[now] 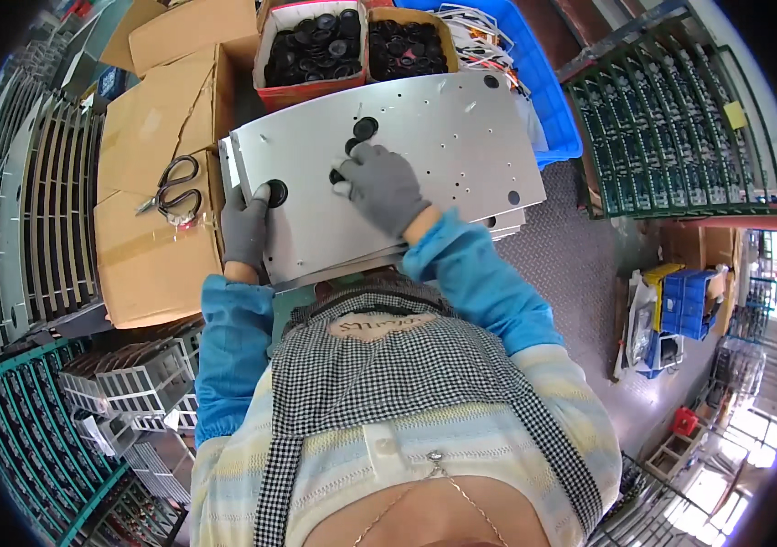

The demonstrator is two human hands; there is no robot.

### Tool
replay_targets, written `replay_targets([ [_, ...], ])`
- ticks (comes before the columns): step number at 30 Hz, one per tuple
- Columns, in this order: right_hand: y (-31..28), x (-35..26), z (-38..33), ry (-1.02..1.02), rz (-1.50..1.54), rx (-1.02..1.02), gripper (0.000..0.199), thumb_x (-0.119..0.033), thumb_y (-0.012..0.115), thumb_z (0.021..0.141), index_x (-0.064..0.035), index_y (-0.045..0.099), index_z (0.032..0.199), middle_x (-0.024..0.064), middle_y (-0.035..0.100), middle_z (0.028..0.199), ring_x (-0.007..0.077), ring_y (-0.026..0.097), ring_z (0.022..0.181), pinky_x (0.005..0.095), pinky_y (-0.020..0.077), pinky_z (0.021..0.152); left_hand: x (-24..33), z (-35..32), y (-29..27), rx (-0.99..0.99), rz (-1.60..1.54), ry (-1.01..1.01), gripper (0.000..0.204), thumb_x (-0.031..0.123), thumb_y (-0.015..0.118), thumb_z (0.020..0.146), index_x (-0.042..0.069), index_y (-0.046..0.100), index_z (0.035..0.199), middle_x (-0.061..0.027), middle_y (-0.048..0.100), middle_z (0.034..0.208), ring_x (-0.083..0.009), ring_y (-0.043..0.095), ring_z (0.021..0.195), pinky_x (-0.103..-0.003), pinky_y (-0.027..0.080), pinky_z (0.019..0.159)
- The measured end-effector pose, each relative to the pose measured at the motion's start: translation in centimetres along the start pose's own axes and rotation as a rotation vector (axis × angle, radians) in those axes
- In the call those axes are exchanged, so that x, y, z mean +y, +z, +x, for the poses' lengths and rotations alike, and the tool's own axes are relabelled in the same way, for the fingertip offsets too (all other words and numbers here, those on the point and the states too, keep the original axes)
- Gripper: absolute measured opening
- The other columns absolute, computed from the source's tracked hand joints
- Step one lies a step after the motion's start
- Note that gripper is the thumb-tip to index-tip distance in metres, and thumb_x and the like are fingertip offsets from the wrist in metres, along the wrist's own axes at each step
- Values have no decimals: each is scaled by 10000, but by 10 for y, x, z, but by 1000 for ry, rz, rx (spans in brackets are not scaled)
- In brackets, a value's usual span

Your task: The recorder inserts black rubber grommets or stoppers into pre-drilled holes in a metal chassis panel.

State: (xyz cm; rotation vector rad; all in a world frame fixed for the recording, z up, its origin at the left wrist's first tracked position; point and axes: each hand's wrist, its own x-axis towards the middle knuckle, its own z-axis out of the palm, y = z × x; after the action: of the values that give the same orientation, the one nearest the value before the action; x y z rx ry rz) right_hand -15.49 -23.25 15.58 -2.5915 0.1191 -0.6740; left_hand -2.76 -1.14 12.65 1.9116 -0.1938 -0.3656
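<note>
A flat silver metal plate [461, 128] with many small holes lies in front of me on top of a stack of similar sheets. My left hand [244, 230], in a grey glove, grips the plate's left edge, its thumb touching a round black plug [276, 193] set on the plate. Over the plate's middle, my grey-gloved right hand [381, 189] is closed, with thumb and fingertips pinching another black plug [335, 176]. Just beyond those fingers lie a loose black plug [366, 128] and one more [352, 145], partly touching each other.
Behind the plate stand a box of black plugs [315, 50], a second box [411, 50] of smaller black parts, and a blue crate [553, 118] with wires. Black-handled scissors [174, 191] lie on the cardboard box [156, 109] to the left. Racks of circuit boards [671, 132] stand right.
</note>
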Motion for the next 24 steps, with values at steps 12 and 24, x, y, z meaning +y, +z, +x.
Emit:
replay_targets([
  [12,-80,30,-95,323,-59,-72,98,-178,663,820,-102,632,875,94,625,844,324,634,768,436,516,645,3,-3,-2,-13,19,15,444,286,664,897,-58,614,1173,-177,705,992,-239,653,886,-352,502,797],
  [24,-86,31,-98,320,-48,-142,193,-251,666,841,-74,603,886,109,590,850,327,621,758,435,500,653,12,-4,3,-7,-18,-21,434,255,662,905,-48,609,1212,-137,686,1071,-200,628,959,-320,483,847],
])
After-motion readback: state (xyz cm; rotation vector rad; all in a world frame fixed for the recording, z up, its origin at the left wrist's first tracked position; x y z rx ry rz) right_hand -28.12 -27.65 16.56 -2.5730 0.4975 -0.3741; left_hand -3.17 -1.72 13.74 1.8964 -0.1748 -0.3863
